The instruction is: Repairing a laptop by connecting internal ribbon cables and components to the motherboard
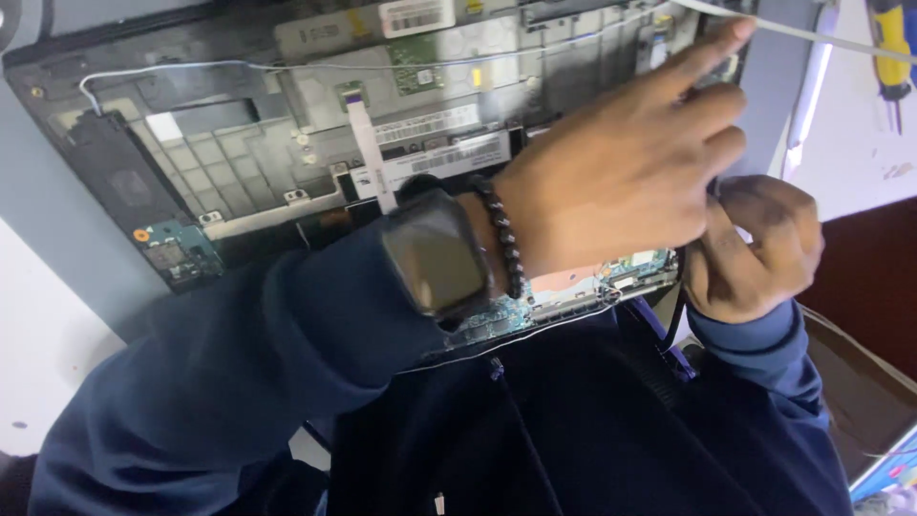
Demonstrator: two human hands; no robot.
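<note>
The left hand [621, 182] lies across an opened laptop [287, 143], its fingers stretched out flat and together, the forefinger tip reaching the far right corner of the chassis. It pinches nothing that can be seen; the palm covers whatever is below it. On that wrist sit a dark watch [437, 253] and a black bead bracelet [501, 234].

Just right of and below the left grip, touching its little-finger edge, the right hand [755, 248] is curled into a loose fist at the laptop's right edge. A black cable [676, 311] runs down from that fist, but whether the fingers pinch it cannot be told, as the left hand hides them.

Beneath the left wrist a strip of blue-green board [573, 291] shows. Left of the grip a white ribbon [368, 153] lies across the bare metal frame, and a thin white wire [191, 69] runs along the far edge. Past the forefinger a pale strip [821, 38] slants away, and a yellow-handled tool [893, 48] lies on the tabletop [860, 143] well to the right.
</note>
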